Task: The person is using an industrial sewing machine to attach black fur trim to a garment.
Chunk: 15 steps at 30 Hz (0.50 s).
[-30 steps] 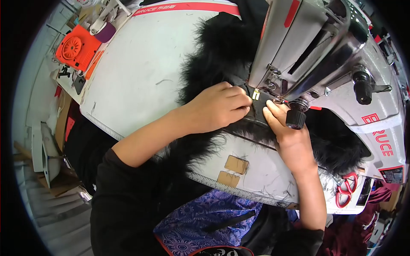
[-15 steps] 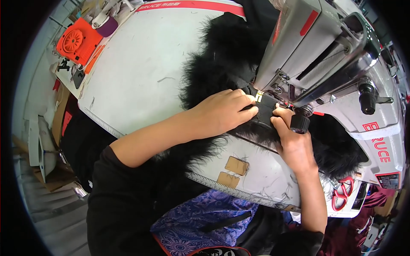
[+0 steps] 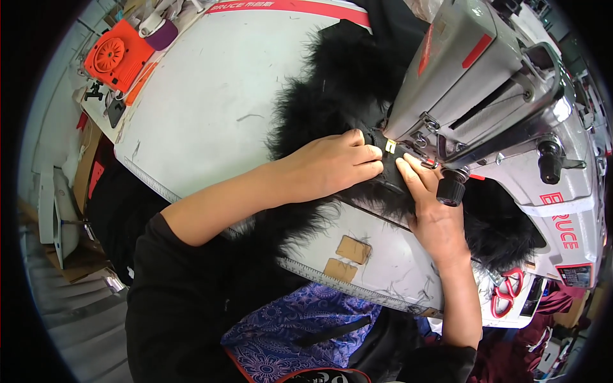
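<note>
head view: a long piece of black cloth with fluffy fur ran from the upper centre of the frame down to the lower centre, beside a pale grey metal sewing machine at upper right. at centre, the bare left hand curled its fingers against the cloth; whether it pinched a fold could not be told. the bare right hand lay open, fingers stretched over it. the cloth seemed light, limp and apt to slide, best held by its flat furless strip.

One sewing machine, two tan patches, one scissors
</note>
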Available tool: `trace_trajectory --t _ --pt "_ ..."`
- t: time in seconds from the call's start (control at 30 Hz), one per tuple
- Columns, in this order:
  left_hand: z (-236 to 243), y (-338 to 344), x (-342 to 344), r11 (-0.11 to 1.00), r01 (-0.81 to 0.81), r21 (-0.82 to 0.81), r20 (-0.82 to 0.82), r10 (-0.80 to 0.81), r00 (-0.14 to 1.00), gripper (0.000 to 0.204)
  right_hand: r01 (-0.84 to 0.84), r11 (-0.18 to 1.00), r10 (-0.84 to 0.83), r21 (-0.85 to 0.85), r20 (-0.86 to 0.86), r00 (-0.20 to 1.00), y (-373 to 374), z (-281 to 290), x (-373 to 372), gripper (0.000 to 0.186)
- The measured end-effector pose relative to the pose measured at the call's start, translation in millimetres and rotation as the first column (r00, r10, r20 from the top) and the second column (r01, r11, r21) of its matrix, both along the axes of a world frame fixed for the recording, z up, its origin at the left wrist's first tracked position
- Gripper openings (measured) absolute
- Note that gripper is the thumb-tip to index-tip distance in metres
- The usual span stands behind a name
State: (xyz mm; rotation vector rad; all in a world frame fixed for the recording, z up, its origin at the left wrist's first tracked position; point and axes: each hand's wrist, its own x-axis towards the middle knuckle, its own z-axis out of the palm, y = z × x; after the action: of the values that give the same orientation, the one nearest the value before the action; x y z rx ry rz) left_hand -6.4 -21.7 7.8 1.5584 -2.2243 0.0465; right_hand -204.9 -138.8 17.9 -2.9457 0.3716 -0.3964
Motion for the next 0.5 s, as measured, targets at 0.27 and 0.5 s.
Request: trace_trajectory --t 0.27,0.5 --pt "-8.4 -4.1 10.3 0.994 0.030 -0.104 0.072 -0.022 0.997 0.028 0.045 0.999 -0.045 -0.022 0.008 0.999 6.5 1.3 4.8 0.069" --pt "-6.0 -12.8 19.8 0.999 0.045 -0.014 -0.024 -0.045 0.999 0.027 0.096 0.993 -0.095 -0.070 0.029 0.995 7.9 -3.6 7.5 0.069"
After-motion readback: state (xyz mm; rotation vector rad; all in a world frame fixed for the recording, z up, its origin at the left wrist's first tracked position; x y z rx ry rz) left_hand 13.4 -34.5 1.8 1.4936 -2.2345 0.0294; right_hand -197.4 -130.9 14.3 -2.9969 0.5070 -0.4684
